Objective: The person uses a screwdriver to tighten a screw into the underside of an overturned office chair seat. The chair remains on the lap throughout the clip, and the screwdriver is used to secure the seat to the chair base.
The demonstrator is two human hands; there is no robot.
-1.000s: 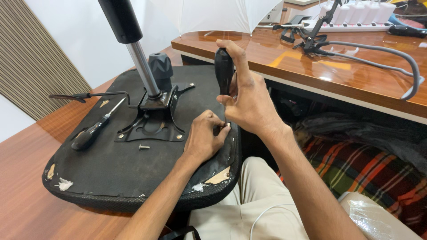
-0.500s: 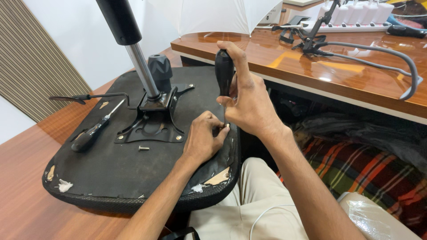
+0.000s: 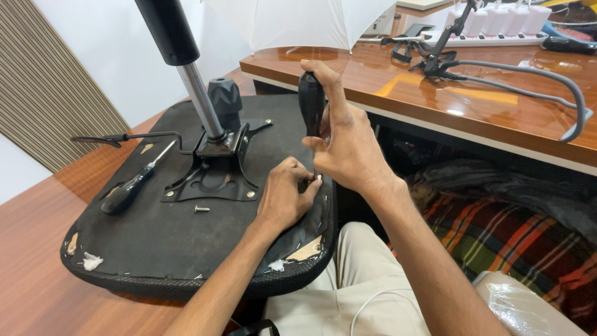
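Observation:
An upturned black chair seat [image 3: 168, 242] lies on a wooden table, with its metal mounting plate [image 3: 214, 174] and gas cylinder [image 3: 186, 74] sticking up. My right hand [image 3: 348, 140] grips the black handle of a screwdriver [image 3: 311, 102] held upright over the seat's right edge. My left hand [image 3: 286, 196] pinches at the screwdriver's tip, where a small screw seems to sit; the tip itself is hidden by my fingers. A loose screw [image 3: 202, 209] lies on the seat just below the plate.
A second screwdriver [image 3: 134, 183] rests on the seat's left part beside a thin lever [image 3: 124, 138]. A glossy wooden desk [image 3: 485, 112] at the back right holds a grey flexible arm [image 3: 528, 74] and a power strip. A plaid cloth [image 3: 510, 242] lies at right.

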